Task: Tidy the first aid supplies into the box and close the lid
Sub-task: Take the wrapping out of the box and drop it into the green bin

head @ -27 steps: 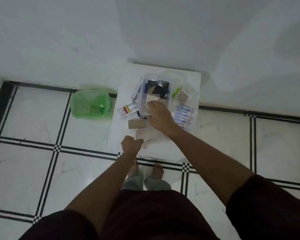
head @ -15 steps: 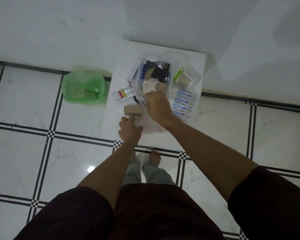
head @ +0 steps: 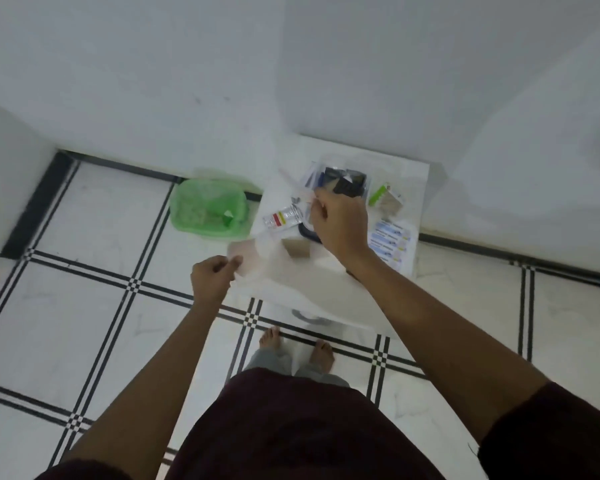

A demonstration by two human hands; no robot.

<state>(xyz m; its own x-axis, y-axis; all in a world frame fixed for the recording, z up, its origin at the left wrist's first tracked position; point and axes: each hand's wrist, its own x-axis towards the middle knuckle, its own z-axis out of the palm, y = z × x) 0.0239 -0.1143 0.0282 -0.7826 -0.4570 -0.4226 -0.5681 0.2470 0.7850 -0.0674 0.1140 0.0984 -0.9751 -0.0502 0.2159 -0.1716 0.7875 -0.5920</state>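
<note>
A clear plastic box (head: 361, 174) with dark items inside stands at the back of a small white table (head: 420, 174). My right hand (head: 340, 220) hovers at the box's near left corner, fingers pinched on a thin clear piece (head: 297, 188) that is too blurred to identify. My left hand (head: 212, 278) is beyond the table's left edge, closed on a pale translucent sheet (head: 246, 258). A small bottle with a red and yellow label (head: 281, 218) and a brown bandage roll (head: 297, 251) lie left of my right hand. Blue-and-white plaster strips (head: 390, 237) and a green-and-beige packet (head: 383, 197) lie to the right.
A green plastic basket (head: 208, 209) sits on the tiled floor left of the table, against the white wall. My bare feet (head: 295, 344) stand just in front of the table. Walls close in behind and to the right.
My left hand has moved left off the table's front, pulling the pale sheet with it. My right hand has shifted up to the box's left corner. The view has swung left.
</note>
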